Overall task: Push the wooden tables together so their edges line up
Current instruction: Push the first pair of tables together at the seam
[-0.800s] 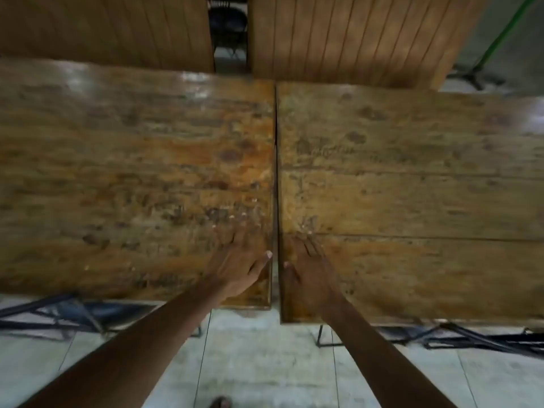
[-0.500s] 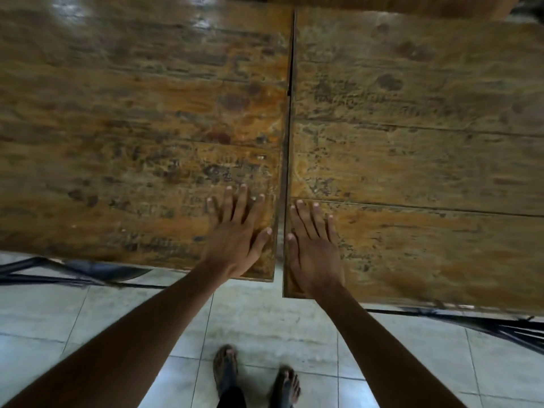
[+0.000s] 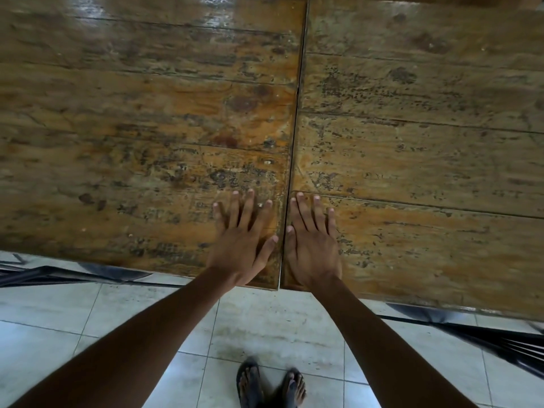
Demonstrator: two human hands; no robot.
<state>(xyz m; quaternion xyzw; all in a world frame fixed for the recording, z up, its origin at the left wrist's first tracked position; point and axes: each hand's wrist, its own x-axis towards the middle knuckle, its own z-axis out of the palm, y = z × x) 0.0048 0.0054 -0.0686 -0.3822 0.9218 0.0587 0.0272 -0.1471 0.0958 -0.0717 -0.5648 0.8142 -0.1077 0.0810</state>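
Observation:
Two worn wooden tables stand side by side with a thin dark seam between them. My left hand [image 3: 243, 241] lies flat, fingers spread, on the near right corner of the left table [image 3: 132, 128]. My right hand [image 3: 313, 242] lies flat on the near left corner of the right table [image 3: 426, 142]. Both thumbs sit just beside the seam. At the near edge the right table's corner reaches slightly closer to me than the left table's corner. Neither hand holds anything.
Pale tiled floor [image 3: 73, 313] lies below the tables' near edges. My sandalled feet [image 3: 269, 385] stand on it, centred under the seam. Dark metal table frames show under the left table [image 3: 44, 275] and the right table [image 3: 485, 337].
My view has tilted downward, bringing the tables closer and my feet into sight. Both hands stay flat at the seam, and the gap between the tables looks a little narrower.

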